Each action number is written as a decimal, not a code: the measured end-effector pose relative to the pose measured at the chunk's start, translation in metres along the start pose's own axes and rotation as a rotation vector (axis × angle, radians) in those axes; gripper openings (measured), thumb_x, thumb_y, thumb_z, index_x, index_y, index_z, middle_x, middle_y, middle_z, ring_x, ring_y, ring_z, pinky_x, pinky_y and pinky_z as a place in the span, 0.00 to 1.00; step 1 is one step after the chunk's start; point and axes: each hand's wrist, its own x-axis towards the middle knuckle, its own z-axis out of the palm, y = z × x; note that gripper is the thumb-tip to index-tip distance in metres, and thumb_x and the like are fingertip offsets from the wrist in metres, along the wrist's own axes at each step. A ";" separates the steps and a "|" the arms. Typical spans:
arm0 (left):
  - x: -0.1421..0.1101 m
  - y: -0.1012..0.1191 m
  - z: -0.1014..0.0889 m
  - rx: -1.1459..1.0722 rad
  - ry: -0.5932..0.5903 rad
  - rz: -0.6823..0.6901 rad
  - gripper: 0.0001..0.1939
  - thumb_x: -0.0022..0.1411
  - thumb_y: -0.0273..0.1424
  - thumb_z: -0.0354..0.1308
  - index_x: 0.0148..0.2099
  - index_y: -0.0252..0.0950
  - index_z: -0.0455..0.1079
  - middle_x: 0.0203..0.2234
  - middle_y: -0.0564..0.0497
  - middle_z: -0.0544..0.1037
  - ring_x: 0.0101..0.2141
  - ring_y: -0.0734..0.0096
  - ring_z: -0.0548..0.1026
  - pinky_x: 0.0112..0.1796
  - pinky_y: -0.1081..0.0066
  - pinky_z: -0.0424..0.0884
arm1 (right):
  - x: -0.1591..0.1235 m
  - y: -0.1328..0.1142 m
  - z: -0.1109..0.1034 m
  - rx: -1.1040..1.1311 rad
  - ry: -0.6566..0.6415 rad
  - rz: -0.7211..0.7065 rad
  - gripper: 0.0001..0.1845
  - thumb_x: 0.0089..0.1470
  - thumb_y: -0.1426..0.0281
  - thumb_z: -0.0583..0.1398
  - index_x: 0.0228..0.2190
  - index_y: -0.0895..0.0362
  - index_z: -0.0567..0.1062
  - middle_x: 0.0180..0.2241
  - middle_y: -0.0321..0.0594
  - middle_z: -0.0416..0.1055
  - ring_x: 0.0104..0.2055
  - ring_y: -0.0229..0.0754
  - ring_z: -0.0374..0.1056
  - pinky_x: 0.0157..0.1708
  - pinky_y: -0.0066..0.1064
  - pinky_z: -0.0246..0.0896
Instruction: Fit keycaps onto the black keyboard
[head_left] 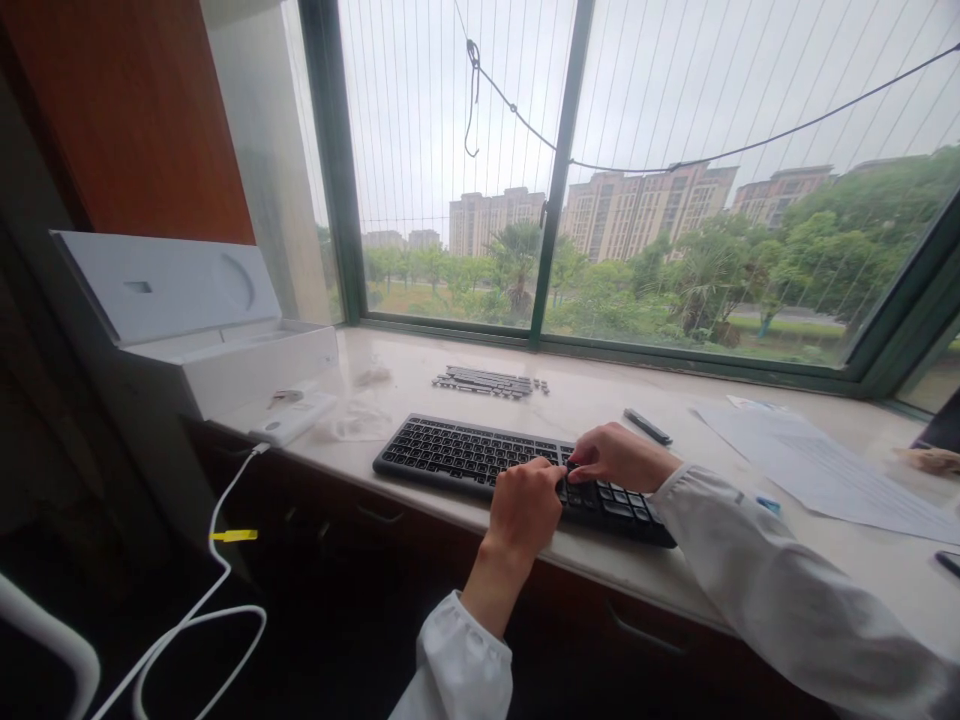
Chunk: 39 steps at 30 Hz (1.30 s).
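A black keyboard (457, 452) lies at the front edge of the white sill. Its left and middle parts show bare switch positions without caps, while caps still sit on the number pad at the right. My left hand (527, 503) rests over the keyboard's right half, fingers curled closed. From the right, my right hand (621, 458) meets it there, thumb and forefinger pinched down at the keys. The fingertips of both hands nearly touch, and whatever is between them is hidden. Behind the keyboard, loose grey keycaps (484, 381) lie in rows.
An open white box (255, 360) stands at the left, near a white power strip (289, 420) with a cable hanging down. A dark pen-like object (648, 427) lies behind my right hand. Paper sheets (832, 470) spread at the right. The window (536, 340) borders the sill.
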 end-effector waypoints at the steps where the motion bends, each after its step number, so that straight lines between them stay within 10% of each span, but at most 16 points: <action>1: 0.000 0.000 -0.001 0.006 -0.006 0.005 0.20 0.68 0.28 0.43 0.52 0.49 0.72 0.40 0.53 0.77 0.39 0.69 0.75 0.42 0.71 0.68 | 0.000 0.002 0.001 0.020 0.005 -0.004 0.19 0.43 0.54 0.64 0.28 0.58 0.80 0.24 0.39 0.75 0.28 0.40 0.68 0.27 0.28 0.55; 39: 0.007 -0.003 0.005 0.080 -0.009 0.092 0.18 0.67 0.28 0.46 0.47 0.49 0.75 0.43 0.56 0.77 0.36 0.72 0.76 0.39 0.71 0.69 | 0.010 0.019 0.013 0.258 0.034 0.080 0.27 0.41 0.48 0.62 0.27 0.60 0.81 0.23 0.40 0.73 0.27 0.39 0.63 0.28 0.30 0.54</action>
